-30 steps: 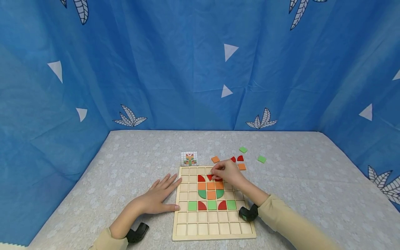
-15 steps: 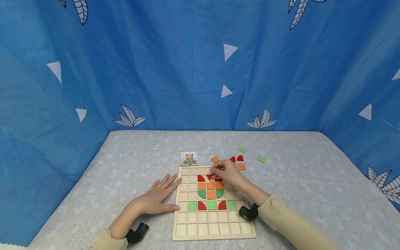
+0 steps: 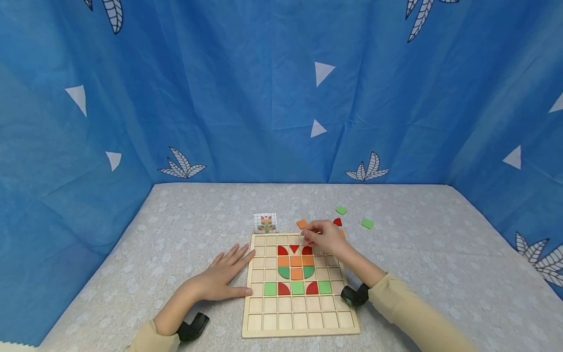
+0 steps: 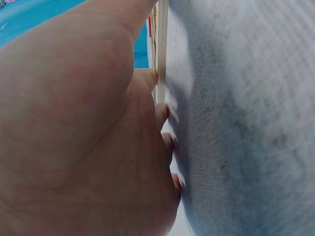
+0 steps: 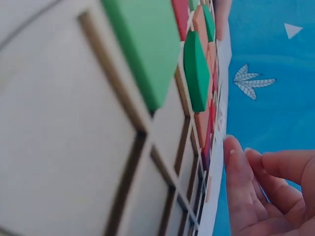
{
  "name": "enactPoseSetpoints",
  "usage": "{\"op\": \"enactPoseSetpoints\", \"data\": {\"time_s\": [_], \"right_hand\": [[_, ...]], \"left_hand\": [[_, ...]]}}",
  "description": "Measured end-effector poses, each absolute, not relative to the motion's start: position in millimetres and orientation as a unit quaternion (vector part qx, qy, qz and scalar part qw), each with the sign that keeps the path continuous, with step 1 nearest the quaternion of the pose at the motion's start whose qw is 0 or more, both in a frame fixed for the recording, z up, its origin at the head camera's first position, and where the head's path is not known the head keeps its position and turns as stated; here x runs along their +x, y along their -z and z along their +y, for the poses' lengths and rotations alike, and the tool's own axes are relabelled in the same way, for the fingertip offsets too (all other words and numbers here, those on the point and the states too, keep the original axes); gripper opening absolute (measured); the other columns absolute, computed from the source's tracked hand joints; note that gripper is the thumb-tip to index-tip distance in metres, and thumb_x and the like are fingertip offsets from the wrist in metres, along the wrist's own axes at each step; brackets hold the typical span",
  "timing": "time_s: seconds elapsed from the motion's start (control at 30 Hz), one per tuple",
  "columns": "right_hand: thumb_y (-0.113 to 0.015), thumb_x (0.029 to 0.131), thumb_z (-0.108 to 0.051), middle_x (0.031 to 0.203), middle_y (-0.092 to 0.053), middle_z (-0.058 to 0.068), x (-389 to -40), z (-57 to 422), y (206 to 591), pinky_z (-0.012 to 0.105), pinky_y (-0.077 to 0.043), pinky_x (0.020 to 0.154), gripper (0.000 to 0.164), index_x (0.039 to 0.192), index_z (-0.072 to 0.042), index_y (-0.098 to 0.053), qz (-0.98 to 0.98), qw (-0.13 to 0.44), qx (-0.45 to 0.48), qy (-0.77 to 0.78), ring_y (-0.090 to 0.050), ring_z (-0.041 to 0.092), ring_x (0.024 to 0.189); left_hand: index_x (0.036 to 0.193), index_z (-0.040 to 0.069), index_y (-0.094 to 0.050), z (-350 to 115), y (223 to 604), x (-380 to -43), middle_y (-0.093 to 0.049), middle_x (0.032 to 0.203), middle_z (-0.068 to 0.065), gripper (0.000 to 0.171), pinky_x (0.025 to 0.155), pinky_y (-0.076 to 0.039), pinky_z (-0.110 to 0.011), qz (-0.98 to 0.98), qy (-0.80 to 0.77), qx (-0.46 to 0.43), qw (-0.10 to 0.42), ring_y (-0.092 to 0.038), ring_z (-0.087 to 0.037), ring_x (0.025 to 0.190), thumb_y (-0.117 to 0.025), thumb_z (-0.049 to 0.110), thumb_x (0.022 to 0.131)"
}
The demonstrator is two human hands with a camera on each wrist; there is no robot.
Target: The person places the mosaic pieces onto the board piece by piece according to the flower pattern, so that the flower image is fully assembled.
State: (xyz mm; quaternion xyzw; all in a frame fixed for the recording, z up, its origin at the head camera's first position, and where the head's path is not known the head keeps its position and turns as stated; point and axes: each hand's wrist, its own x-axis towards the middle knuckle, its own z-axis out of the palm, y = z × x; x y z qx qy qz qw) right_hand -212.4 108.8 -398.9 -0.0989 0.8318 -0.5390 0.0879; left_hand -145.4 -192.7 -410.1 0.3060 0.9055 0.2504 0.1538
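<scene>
A wooden grid board [image 3: 285, 305] lies in front of me, with flat coloured pieces set in its cells. My left hand [image 3: 224, 276] lies spread at its left side, index fingertip and thumb tip at the frame. Over the board's top right part, my right hand [image 3: 324, 238] hovers with loosely bent fingers. In the right wrist view nothing shows between that hand's thumb and fingers [image 5: 236, 162]. Close to its fingertips, a red triangle [image 3: 294, 249] sits in a cell between two red quarter-circle pieces. Below are orange squares [image 3: 296, 261], green quarter circles [image 3: 284, 272] and light green squares [image 3: 297, 288].
A small pattern card [image 3: 265, 223] lies behind the board's top left corner. Loose pieces lie behind and to the right: an orange square [image 3: 301, 224], a red quarter circle [image 3: 337, 222] and light green squares [image 3: 367, 223]. A blue curtain [image 3: 272, 98] stands behind the table.
My right hand has drawn away from the red triangle, up and to the right, so the triangle and the quarter circle beside it show more fully. My left hand has stayed in place.
</scene>
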Motion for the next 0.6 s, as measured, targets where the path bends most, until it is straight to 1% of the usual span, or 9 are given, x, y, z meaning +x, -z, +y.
{"op": "enactPoseSetpoints", "data": {"time_s": [0.17, 0.23, 0.43, 0.6], "right_hand": [[-0.057, 0.094, -0.004, 0.078, -0.063, 0.011, -211.4, 111.9, 400.7, 0.031, -0.055, 0.065, 0.016, 0.094, 0.008, -0.067, 0.824, 0.132, -0.113, 0.539, -0.066, 0.024, 0.072], [-0.056, 0.094, -0.004, 0.079, -0.063, 0.012, -210.5, 113.1, 401.1, 0.032, -0.054, 0.065, 0.017, 0.094, 0.009, -0.066, 0.818, 0.139, -0.118, 0.545, -0.066, 0.024, 0.073], [-0.055, 0.094, -0.004, 0.081, -0.063, 0.014, -209.4, 119.5, 400.4, 0.034, -0.055, 0.066, 0.018, 0.097, 0.011, -0.065, 0.811, 0.137, -0.13, 0.554, -0.065, 0.028, 0.074], [-0.054, 0.095, -0.004, 0.081, -0.064, 0.015, -211.5, 130.3, 393.6, 0.036, -0.054, 0.068, 0.02, 0.098, 0.013, -0.064, 0.813, 0.116, -0.107, 0.561, -0.066, 0.028, 0.074]], "left_hand": [[0.15, 0.009, -0.02, -193.5, 410.4, -145.5, -0.01, 0.154, -0.017, 0.087, 0.103, -0.003, -0.062, 0.905, -0.251, 0.307, 0.154, -0.002, -0.037, 0.138, -0.057, 0.056, 0.087], [0.15, 0.009, -0.02, -193.8, 411.6, -145.6, -0.01, 0.153, -0.017, 0.087, 0.103, -0.002, -0.063, 0.903, -0.257, 0.309, 0.152, -0.002, -0.038, 0.138, -0.057, 0.055, 0.087], [0.151, 0.011, -0.021, -194.8, 419.1, -146.6, -0.012, 0.153, -0.017, 0.087, 0.103, -0.003, -0.062, 0.906, -0.255, 0.311, 0.135, -0.003, -0.037, 0.138, -0.057, 0.056, 0.086], [0.15, 0.011, -0.022, -194.5, 418.4, -145.7, -0.013, 0.153, -0.018, 0.086, 0.102, -0.004, -0.062, 0.904, -0.262, 0.312, 0.13, -0.004, -0.038, 0.138, -0.059, 0.054, 0.085]]}}
